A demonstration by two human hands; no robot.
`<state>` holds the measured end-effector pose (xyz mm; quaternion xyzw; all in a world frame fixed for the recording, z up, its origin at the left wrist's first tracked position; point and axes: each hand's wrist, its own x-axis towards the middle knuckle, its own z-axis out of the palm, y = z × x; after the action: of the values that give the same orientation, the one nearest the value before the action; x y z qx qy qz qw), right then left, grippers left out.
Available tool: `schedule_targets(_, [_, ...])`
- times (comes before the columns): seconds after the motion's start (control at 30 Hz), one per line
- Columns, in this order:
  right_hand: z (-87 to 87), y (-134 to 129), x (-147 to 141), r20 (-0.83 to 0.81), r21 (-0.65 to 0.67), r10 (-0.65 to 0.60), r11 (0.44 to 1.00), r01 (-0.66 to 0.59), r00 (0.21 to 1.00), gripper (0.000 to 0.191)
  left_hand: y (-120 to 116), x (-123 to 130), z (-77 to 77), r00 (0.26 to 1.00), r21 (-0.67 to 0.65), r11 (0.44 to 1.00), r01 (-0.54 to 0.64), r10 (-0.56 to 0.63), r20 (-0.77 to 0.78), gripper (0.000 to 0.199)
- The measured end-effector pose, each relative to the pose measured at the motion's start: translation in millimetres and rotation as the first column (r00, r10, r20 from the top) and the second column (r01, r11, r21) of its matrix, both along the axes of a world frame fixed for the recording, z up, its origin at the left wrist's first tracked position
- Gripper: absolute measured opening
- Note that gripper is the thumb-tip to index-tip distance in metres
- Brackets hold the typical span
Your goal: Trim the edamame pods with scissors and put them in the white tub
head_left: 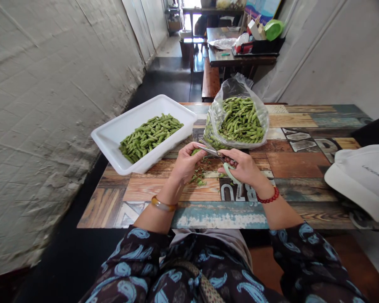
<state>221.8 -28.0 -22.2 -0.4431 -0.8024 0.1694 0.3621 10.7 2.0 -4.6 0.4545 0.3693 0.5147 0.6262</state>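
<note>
My left hand (186,160) pinches a green soybean pod (195,151) above the table. My right hand (244,166) is closed around a pair of scissors (230,171) with pale green handles. The scissor blades point left and reach the pod at my left fingertips. Below my hands lie small green trimmings (199,178) on the patterned wood table (164,188). Behind my right hand stands an open clear plastic bag (263,112) full of pods (242,120). At the left, a white plastic tub (113,134) holds a heap of pods (150,136).
A white cap (360,176) rests at the table's right edge, near a black item (374,132). A brick wall (50,105) runs along the left. Farther back are a wooden bench (211,80) and another table (219,57) bearing a black tray (262,47).
</note>
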Motion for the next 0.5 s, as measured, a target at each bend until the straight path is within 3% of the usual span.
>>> schedule_targets(0.5, [-3.7, -0.5, 2.9, 0.033, 0.032, 0.003, 0.999, -0.004, 0.999, 0.043, 1.6, -0.5, -1.9, 1.0, -0.023, 0.999, 0.024, -0.024, -0.005, 0.03])
